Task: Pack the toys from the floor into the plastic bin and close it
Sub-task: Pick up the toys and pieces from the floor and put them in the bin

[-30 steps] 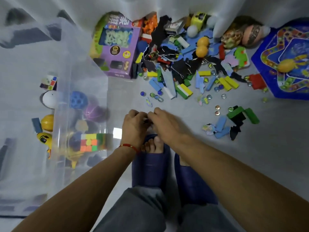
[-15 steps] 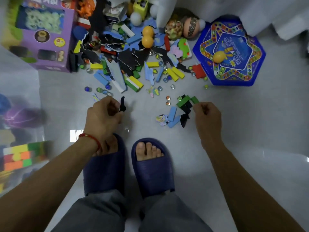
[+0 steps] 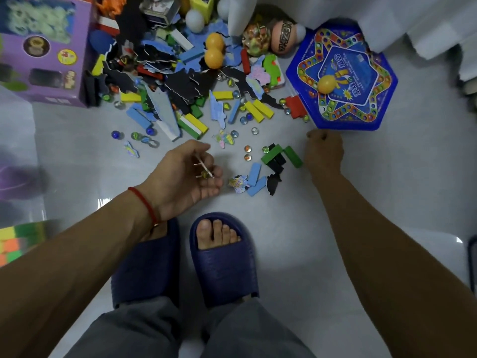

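A heap of toys (image 3: 180, 73) covers the floor ahead: foam puzzle pieces, coloured blocks, marbles, yellow balls (image 3: 214, 50). My left hand (image 3: 185, 174) is turned palm up over the floor, fingers loosely curled round a marble and small sticks. My right hand (image 3: 324, 153) is curled knuckles-up on the floor, just right of two green blocks (image 3: 281, 156) and below the blue hexagonal game board (image 3: 343, 81); anything inside it is hidden. The translucent plastic bin (image 3: 15, 140) fills the left edge, with a colour cube (image 3: 18, 241) showing through its wall.
A purple toy box (image 3: 46, 47) stands at the back left. Loose marbles (image 3: 247, 148) and blue blocks (image 3: 254, 177) lie between my hands. My feet in dark blue slippers (image 3: 224, 259) stand just below. White curtain and furniture close off the back right.
My hands have separated: the left turned palm up showing small pieces, the right swept right past the green blocks toward the blue board. The view swung right, away from the bin.
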Available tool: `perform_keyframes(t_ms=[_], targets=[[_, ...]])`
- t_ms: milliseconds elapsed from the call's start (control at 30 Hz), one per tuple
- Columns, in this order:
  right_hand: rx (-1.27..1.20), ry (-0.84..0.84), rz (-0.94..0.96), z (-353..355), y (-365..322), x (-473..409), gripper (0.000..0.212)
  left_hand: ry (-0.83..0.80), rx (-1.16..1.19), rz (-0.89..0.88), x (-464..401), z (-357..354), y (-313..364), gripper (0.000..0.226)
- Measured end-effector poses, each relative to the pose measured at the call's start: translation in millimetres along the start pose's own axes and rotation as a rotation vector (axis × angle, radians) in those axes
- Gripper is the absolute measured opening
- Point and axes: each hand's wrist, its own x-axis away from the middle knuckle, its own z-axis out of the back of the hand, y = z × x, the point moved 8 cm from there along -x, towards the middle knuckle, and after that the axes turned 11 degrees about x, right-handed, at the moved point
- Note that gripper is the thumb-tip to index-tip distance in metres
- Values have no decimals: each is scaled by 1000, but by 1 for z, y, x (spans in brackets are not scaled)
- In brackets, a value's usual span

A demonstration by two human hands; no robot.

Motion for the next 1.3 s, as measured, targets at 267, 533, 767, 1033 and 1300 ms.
perform_keyframes(t_ms=[267, 533, 767, 1033, 1300], targets=[[201, -182, 185, 3, 1, 27, 25, 110, -61, -58, -10, 1, -8, 49], [276, -200, 188, -4, 10, 36, 24, 66, -26, -55, -8, -5, -8, 43], [-1148, -626, -231, -7, 1, 66, 30, 79, -16, -63, -9, -8, -9, 41], [300, -176, 161, -9, -21, 43, 41, 84, -4, -65, -8, -4, -9, 39], [323, -246, 148, -35, -14, 44, 47, 85, -17, -68, -8, 1, -11, 38]])
